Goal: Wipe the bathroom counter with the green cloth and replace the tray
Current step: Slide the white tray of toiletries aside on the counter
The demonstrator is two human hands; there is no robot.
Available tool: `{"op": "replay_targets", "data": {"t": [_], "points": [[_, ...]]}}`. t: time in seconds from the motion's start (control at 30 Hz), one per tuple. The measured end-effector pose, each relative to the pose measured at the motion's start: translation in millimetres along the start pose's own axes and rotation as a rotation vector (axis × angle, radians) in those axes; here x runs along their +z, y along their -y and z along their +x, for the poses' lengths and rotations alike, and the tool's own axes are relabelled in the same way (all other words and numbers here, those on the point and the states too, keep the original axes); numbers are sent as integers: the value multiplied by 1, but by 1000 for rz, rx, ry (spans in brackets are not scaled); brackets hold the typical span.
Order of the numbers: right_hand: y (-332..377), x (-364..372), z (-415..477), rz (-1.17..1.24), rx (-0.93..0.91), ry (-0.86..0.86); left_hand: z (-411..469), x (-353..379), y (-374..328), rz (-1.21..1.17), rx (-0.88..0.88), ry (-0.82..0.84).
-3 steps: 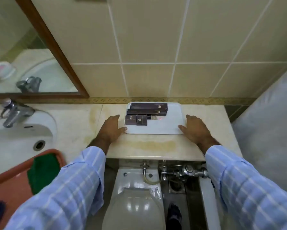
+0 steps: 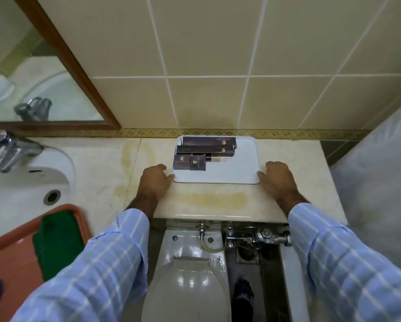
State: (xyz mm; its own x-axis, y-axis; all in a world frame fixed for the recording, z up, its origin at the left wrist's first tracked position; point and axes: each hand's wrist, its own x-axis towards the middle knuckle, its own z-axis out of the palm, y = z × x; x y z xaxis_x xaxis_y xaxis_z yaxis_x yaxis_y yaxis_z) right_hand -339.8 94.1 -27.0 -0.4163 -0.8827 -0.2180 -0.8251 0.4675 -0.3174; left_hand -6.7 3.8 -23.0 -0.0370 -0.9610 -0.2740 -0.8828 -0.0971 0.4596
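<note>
A white tray (image 2: 238, 173) lies flat on the beige counter (image 2: 213, 201), pushed against the back wall. Several dark boxes (image 2: 204, 152) sit in its left half. My left hand (image 2: 154, 180) touches the tray's near left corner with curled fingers. My right hand (image 2: 277, 176) touches the near right corner the same way. Whether the hands still grip the tray I cannot tell. The green cloth (image 2: 58, 242) lies folded in an orange basin at the lower left, away from both hands.
The orange basin (image 2: 6, 259) rests over the white sink (image 2: 20, 189), which has a chrome tap (image 2: 11, 149). A mirror with a wooden frame (image 2: 62, 56) hangs on the tiled wall. Below the counter are a toilet (image 2: 190, 275) and chrome pipes (image 2: 257, 238). Yellow stains mark the counter.
The tray and both hands appear slightly farther back toward the wall; the hands stay at its near corners.
</note>
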Motion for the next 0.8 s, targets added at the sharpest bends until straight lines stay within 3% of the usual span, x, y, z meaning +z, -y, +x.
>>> {"op": "replay_targets", "data": {"t": [0.4, 0.53, 0.7, 0.8], "points": [[-18, 4, 19, 415, 168, -33, -2, 32, -11, -151, -60, -199], [-48, -14, -9, 576, 295, -15, -9, 36, -31, -178, 29, -179], [-90, -30, -73, 764, 482, 129, -6, 55, -90, -123, 224, -162], [-113, -22, -108, 972, 593, 106, 3, 73, -134, -126, 280, -121]]}}
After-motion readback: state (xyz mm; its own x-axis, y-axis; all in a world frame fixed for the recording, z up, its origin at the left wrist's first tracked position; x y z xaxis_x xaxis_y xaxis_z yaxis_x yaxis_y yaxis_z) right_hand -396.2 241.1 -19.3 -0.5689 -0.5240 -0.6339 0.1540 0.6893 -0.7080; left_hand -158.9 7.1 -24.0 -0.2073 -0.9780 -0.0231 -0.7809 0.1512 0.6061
